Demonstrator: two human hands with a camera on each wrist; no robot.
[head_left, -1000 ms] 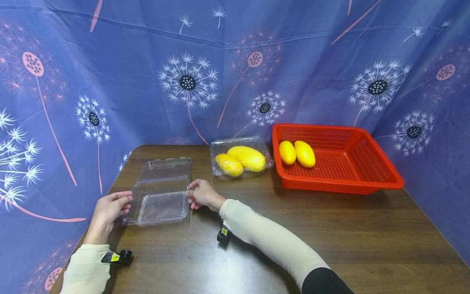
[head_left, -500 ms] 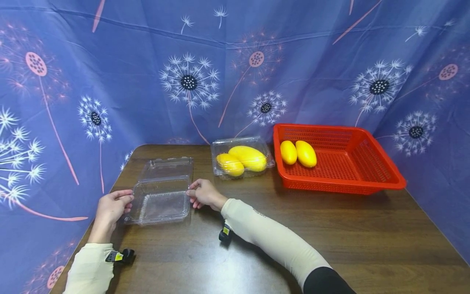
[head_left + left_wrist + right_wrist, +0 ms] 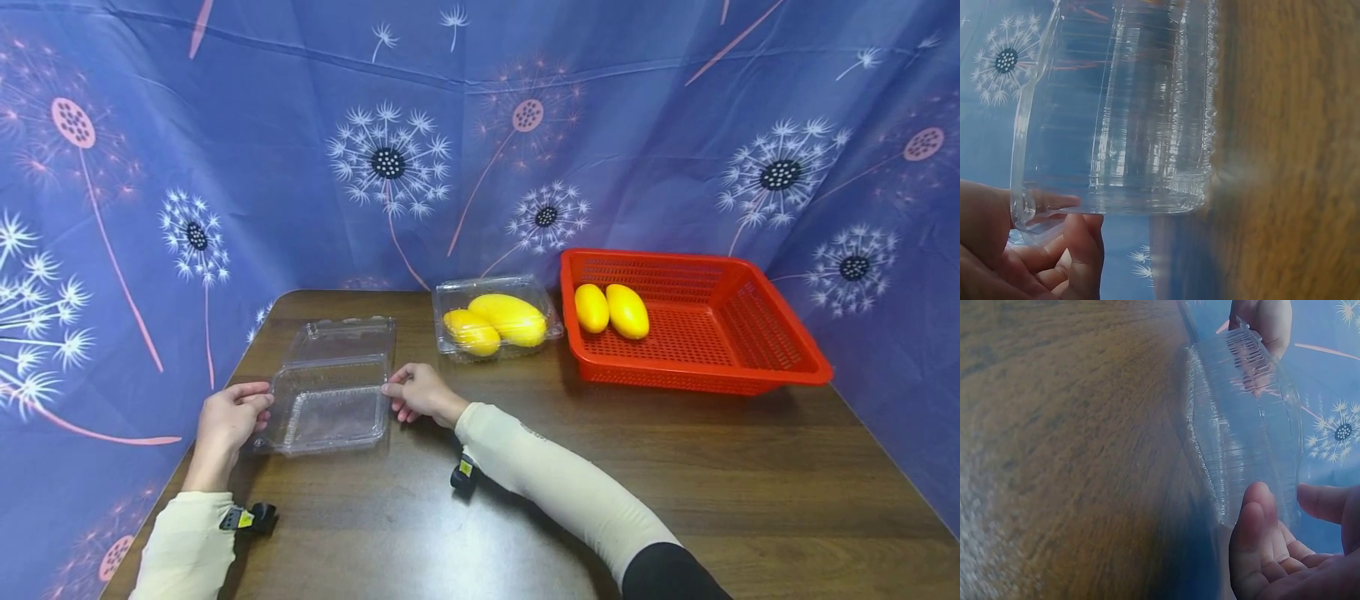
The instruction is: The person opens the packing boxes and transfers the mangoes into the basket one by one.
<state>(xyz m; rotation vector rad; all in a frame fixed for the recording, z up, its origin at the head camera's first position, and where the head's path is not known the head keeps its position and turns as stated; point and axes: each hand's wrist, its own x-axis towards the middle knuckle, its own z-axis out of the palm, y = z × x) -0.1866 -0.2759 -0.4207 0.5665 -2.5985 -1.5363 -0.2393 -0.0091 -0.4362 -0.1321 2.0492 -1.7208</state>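
Note:
A clear plastic clamshell box stands on the left part of the table, its lid folded back behind it. Nothing lies inside the box. At its left rim my left hand pinches the edge between thumb and fingers, as the left wrist view shows with the box wall. On the opposite side my right hand holds the right rim. In the right wrist view the thumb and fingertips lie against the clear side wall.
A second clear clamshell box, with two yellow mangoes inside, sits at the back middle. To its right a red plastic basket holds two more mangoes. A blue dandelion-print curtain hangs behind the wooden table.
Both hands keep hold of the box's two sides. The whole head view shifts very slightly; box, basket and mangoes stay in the same places on the table.

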